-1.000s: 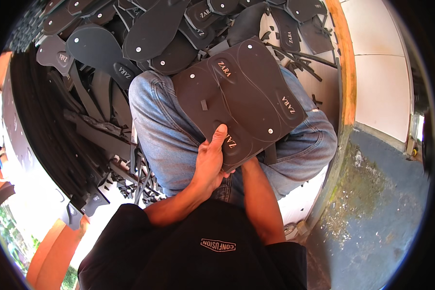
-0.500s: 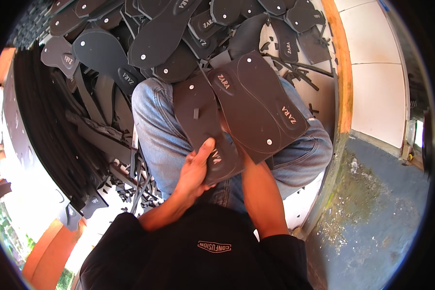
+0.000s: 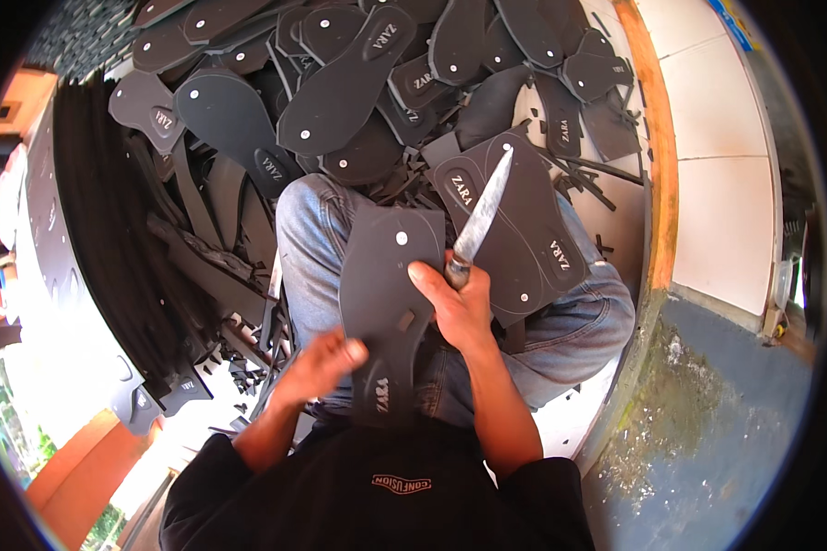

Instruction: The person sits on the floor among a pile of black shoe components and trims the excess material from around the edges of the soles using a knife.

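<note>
A black foam sandal sole (image 3: pixel 384 294) with a white dot lies along my left thigh. My left hand (image 3: pixel 324 361) holds its near end. My right hand (image 3: pixel 457 308) grips a knife (image 3: pixel 481 209) by the handle, the bright blade pointing up and away, thumb resting on the sole's edge. Behind the blade a wider black foam sheet (image 3: pixel 515 220) with sole outlines and white dots rests on my right knee in blue jeans (image 3: pixel 579 331).
A big heap of cut black soles (image 3: pixel 340 83) and foam scraps fills the floor ahead. Stacked black foam sheets (image 3: pixel 110 230) lie at left. An orange curb (image 3: pixel 657 138), white tiles and a grey concrete floor (image 3: pixel 708 432) run along the right.
One sole has come apart from the sheet and now lies on my left thigh. My right hand has come into view with the knife raised; my left hand slid down to the sole's near end.
</note>
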The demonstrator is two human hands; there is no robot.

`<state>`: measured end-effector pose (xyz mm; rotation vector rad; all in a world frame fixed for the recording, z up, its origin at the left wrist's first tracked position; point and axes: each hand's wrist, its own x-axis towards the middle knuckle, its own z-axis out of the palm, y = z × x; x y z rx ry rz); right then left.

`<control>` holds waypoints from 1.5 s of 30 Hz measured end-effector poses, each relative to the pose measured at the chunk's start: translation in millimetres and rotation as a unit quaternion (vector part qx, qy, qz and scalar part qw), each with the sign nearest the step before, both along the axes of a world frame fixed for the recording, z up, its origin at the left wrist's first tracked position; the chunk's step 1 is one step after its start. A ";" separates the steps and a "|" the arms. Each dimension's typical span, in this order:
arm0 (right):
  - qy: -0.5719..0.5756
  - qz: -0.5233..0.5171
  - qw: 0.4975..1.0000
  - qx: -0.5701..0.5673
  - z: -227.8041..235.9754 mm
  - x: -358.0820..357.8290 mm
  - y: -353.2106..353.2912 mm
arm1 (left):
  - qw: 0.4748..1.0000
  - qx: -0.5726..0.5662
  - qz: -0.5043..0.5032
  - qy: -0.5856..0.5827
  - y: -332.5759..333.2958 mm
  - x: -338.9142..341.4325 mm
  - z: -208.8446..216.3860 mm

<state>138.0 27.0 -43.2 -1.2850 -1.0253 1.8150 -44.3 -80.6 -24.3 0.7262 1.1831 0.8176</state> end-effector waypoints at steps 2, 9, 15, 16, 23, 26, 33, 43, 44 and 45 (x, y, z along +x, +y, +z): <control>0.014 0.005 1.000 -0.011 17.5 8.3 -9.8 | 0.998 0.006 0.069 -0.014 36.5 -17.3 -23.6; -0.196 -0.015 0.977 0.076 18.3 60.4 -49.3 | 0.994 -0.095 0.030 -0.052 98.8 22.9 16.0; -0.406 0.047 0.902 0.142 4.3 96.1 -81.4 | 0.992 -0.111 0.023 -0.055 96.8 30.0 9.3; -0.405 0.047 0.903 0.140 2.8 96.9 -82.4 | 0.992 -0.112 0.023 -0.049 96.8 31.3 9.5; -0.407 0.051 0.896 0.169 -1.3 91.5 -80.3 | 0.993 -0.113 -0.018 -0.038 98.9 33.7 15.9; -0.451 0.098 0.880 0.111 9.8 84.6 -70.2 | 0.994 -0.105 -0.035 -0.020 99.8 39.0 18.1; -0.372 0.093 0.887 0.256 18.2 52.2 -1.6 | 0.994 -0.103 -0.040 -0.011 93.6 48.7 27.6; -0.371 -0.147 0.916 0.034 16.4 136.4 -44.4 | 0.918 -0.030 0.359 -0.164 87.5 54.4 20.0; -0.383 -0.131 0.912 0.065 23.5 129.9 -56.1 | 0.930 -0.094 0.290 -0.205 80.2 65.5 10.9; -0.397 -0.116 0.905 0.095 27.3 123.8 -64.8 | 0.914 -0.119 0.271 -0.276 77.0 83.1 7.8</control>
